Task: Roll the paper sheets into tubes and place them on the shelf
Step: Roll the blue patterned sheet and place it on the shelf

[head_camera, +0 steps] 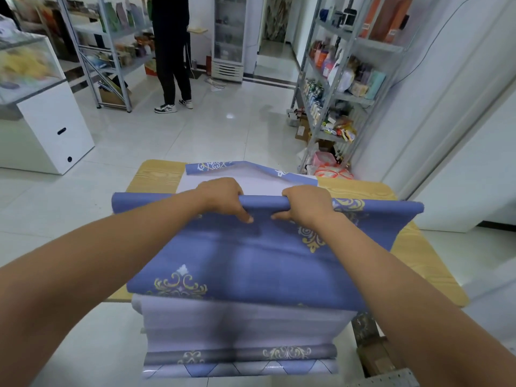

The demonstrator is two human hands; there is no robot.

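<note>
Head view: fingers [245, 216] around paper sheet [251, 261]

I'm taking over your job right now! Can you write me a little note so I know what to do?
Left grip and right grip: both curled round the rolled edge of the blue patterned sheet, side by side near its middle.
It lies over more sheets on the wooden table.
Done: roll begun.
Left: finish this tube, roll the others, put them on a metal shelf.
</note>
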